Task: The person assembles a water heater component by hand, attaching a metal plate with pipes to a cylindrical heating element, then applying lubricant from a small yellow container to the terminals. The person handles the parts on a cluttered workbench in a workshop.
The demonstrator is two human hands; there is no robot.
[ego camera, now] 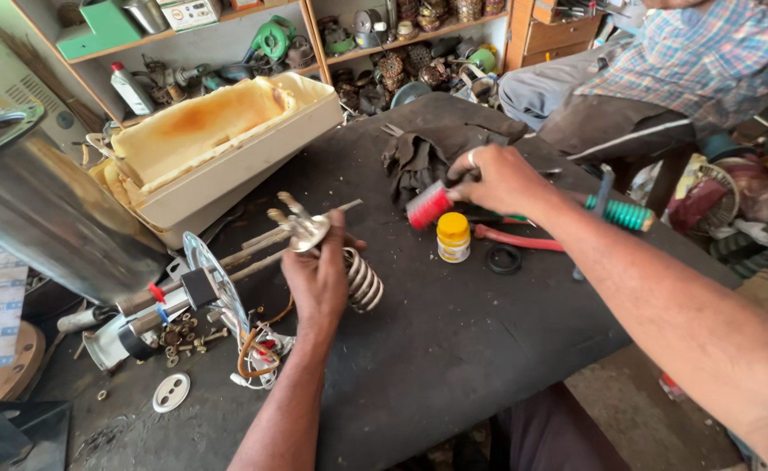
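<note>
My left hand [318,277] grips a metal heating element [360,279] with a coiled tube and a round flange with rods sticking out to the upper left. It holds the part above the dark worktable [454,349]. My right hand [497,179] is farther back, closed on a tool with a red ribbed handle [428,206]. The handle points toward the left hand. Just below the right hand stands a small jar with a yellow lid [453,236]. A dark cloth [419,157] lies behind the right hand.
A cream foam-lined casing [227,139] lies at the back left beside a steel tank [44,209]. Loose screws, wires and a round plate [214,279] sit at the left. Red pliers [515,238], a black ring [503,259] and a green-handled screwdriver [620,212] lie to the right. Another person [663,61] sits behind.
</note>
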